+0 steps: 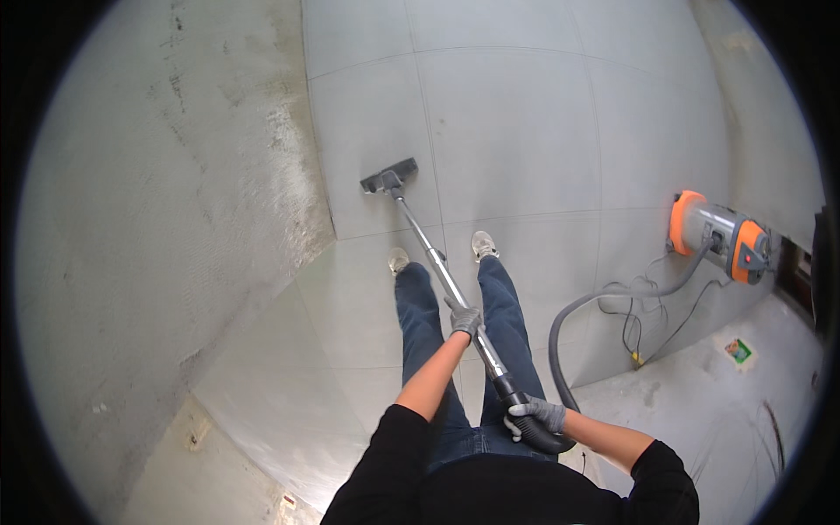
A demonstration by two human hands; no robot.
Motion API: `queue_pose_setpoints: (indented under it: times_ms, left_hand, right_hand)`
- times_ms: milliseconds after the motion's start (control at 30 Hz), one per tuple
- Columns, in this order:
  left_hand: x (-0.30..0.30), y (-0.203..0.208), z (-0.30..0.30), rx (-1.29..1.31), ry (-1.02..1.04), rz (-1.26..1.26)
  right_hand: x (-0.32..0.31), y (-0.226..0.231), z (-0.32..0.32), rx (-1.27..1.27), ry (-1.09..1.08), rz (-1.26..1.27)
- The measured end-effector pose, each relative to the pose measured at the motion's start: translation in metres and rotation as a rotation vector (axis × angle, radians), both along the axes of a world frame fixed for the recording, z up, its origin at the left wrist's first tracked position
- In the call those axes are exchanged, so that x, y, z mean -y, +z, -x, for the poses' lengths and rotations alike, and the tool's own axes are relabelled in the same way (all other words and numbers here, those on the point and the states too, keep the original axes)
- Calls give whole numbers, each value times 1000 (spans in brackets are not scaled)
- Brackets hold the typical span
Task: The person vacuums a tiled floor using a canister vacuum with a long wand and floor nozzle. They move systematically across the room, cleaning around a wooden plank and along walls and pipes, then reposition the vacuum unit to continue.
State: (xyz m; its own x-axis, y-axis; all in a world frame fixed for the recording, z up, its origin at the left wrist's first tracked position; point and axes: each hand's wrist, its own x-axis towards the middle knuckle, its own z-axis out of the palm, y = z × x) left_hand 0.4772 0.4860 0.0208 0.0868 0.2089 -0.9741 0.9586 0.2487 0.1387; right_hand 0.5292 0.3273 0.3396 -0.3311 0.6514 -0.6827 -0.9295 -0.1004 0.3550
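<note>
Landmark: the vacuum (722, 234), standing on the floor (525, 131), apparently upright. The wand (446, 278) lies well left of the vacuum; at its far end the head (389, 178) appears to rest on the tiles.

Left hand (465, 318): gloved, fingers curled together round the metal tube of the wand, nearer the vacuum than the head is. Right hand (535, 416): gloved, fingers wrapped about the black handle (507, 390), left of and nearer the body than the vacuum; some fingertips are hidden, so their contact cannot be told. The spaced grip is judged to give leverage, the left hand steering and the right bearing the handle. The hose (554, 350) leaves the vacuum in a loose bend, apparently allowing slack.

Edges: the wall (175, 157) stands farthest left of the vacuum; its foot runs near the head, with a gap, limiting travel there. Room: floor extends from the head toward the vacuum and beyond both. Constraints: the shoes (484, 246) flank the wand; the cable (626, 328) lies in loose loops on the vacuum's near left.
</note>
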Motion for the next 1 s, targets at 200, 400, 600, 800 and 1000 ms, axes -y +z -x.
queue_pose_setpoints:
  times_ms: [200, 400, 600, 800, 1000]
  left_hand:
    - [-176, -83, -78, 256, -95, 29]
    - [-291, -111, -206, 438, -272, -64]
    - [-207, -51, -109, 415, -343, -151]
    - [-36, 53, 71, -40, 4, 392]
    - [-17, 58, 112, -12, -165, 301]
  right_hand:
    - [-148, -86, 11, 234, -202, 8]
    - [-251, -161, -29, 382, -300, 198]
    - [-195, -143, 66, 651, -20, 456]
    - [-61, -33, 226, 510, 89, 555]
    - [-63, 2, 237, 420, 9, 713]
